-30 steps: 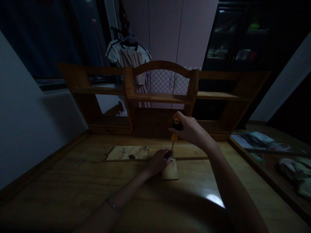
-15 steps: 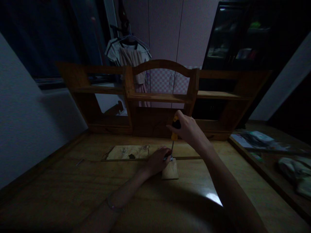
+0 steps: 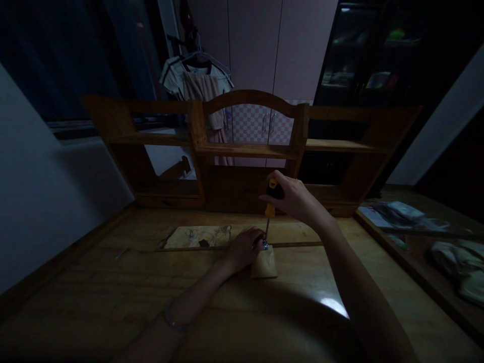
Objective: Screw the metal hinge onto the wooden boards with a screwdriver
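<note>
My right hand (image 3: 293, 199) is closed round the yellow-and-black handle of a screwdriver (image 3: 269, 206). The shaft points almost straight down, its tip at a small shiny metal piece (image 3: 265, 246) on the back end of a small wooden block (image 3: 263, 264). Beside the tip, on the left, my left hand (image 3: 245, 248) has its fingers curled in against the metal piece and the block. Those fingertips hide part of the metal piece, and its exact kind is too dark and small to tell. The block lies flat on a wooden desk (image 3: 159, 302).
Behind my hands a long wooden strip (image 3: 198, 237) with a worn, stained surface lies across the desk. A wooden shelf unit (image 3: 245, 150) rises at the back. A thin light stick (image 3: 121, 253) lies at left. Bags and papers (image 3: 403, 217) and cloth (image 3: 457, 267) are at right.
The screwdriver handle appears slightly turned in my right hand, with the tip still at the metal piece. My left hand stays at the block. The whole view has shifted a little.
</note>
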Action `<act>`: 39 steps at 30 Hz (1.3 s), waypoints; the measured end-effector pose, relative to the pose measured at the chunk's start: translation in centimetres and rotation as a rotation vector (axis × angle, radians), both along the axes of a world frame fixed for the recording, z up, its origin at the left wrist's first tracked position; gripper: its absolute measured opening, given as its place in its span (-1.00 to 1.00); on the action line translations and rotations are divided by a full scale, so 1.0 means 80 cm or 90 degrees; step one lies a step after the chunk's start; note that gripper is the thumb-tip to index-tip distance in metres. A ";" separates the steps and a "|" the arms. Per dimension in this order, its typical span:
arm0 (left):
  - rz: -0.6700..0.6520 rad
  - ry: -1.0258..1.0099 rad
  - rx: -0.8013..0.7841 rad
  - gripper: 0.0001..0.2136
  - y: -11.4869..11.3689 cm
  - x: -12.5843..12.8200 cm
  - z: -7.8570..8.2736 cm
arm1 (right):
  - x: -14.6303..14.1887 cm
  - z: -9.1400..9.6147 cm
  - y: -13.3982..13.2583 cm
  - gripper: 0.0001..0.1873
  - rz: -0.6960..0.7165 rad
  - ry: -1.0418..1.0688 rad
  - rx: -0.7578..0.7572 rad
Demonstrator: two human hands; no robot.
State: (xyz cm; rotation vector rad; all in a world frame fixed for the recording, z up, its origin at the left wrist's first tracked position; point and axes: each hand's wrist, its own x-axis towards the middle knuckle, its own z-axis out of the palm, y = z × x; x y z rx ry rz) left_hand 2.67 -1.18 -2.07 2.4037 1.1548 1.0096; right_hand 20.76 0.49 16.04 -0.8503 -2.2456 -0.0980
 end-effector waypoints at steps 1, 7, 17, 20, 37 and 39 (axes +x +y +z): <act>0.002 0.000 0.000 -0.84 0.000 0.000 0.000 | -0.002 -0.001 0.000 -0.63 -0.008 -0.002 0.002; 0.014 -0.022 0.013 -0.85 -0.001 0.004 -0.003 | -0.017 -0.008 -0.006 -0.67 -0.049 -0.020 0.004; -0.006 -0.036 0.000 -0.83 -0.001 0.002 -0.004 | -0.007 -0.001 -0.014 -0.42 -0.032 -0.051 -0.010; 0.002 -0.045 -0.015 -0.84 0.000 0.002 -0.002 | -0.011 -0.004 -0.012 -0.47 -0.035 -0.040 -0.005; -0.035 -0.193 -0.196 -0.79 -0.002 0.012 0.013 | -0.011 -0.005 -0.010 -0.56 -0.064 -0.054 0.011; -0.026 -0.192 -0.209 -0.80 -0.002 0.014 0.012 | -0.013 -0.006 -0.008 -0.61 -0.110 -0.062 0.016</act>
